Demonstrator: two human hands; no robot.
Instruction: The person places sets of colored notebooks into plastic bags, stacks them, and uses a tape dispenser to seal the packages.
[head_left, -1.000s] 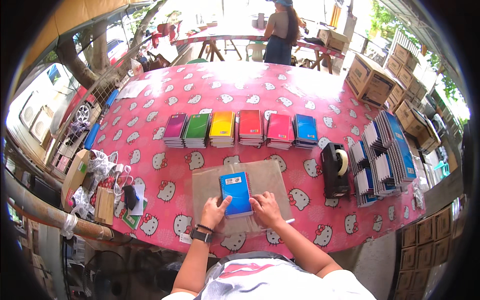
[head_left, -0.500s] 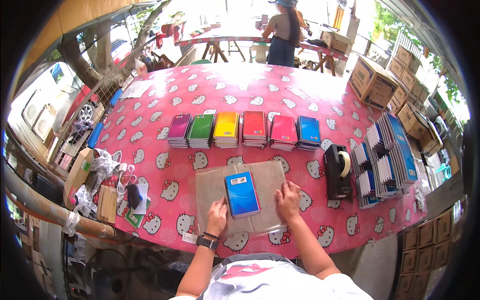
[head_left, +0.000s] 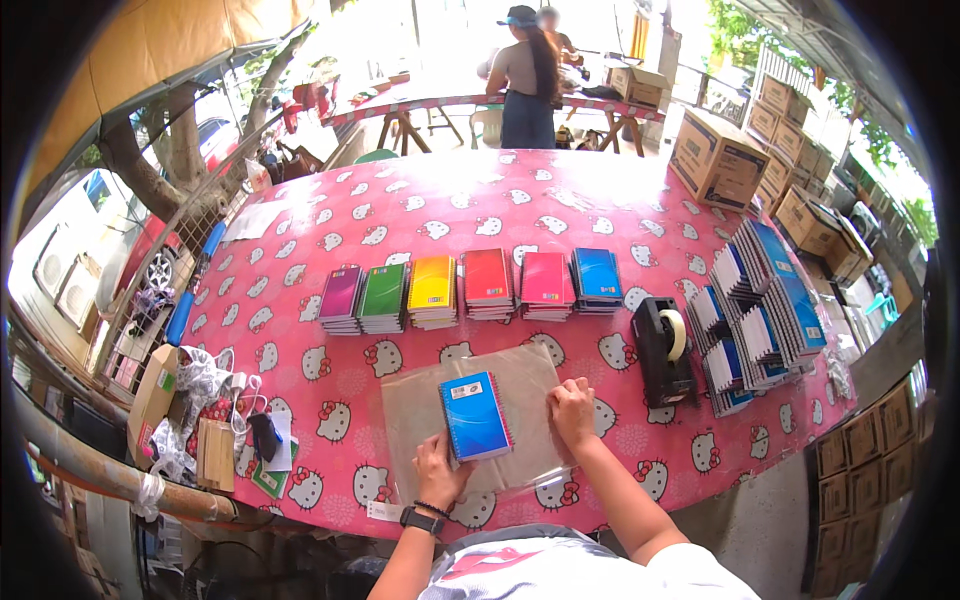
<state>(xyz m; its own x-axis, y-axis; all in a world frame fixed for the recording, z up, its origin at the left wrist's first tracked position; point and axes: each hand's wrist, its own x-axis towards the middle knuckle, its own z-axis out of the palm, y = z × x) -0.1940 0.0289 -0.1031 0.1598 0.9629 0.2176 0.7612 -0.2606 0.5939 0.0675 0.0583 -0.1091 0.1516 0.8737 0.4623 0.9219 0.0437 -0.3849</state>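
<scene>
Six notebook stacks, left hand gripping blue notebook, right hand flat on plastic sleeve

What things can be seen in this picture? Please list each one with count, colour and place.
spiral notebook: one, blue, on the clear bags near the table edge
clear plastic bags: a pile, transparent, under the blue notebook
notebook stacks: six, purple, green, yellow, red, pink, blue, in a row mid-table
tape dispenser: one, black, right of the bags
fanned notebooks: many, mostly blue, far right of table
tablecloth: one, pink with white cartoon cats
cardboard boxes: several, brown, right side
person at far table: one, back turned
left hand: at the notebook's lower left corner
right hand: flat on the bags
</scene>
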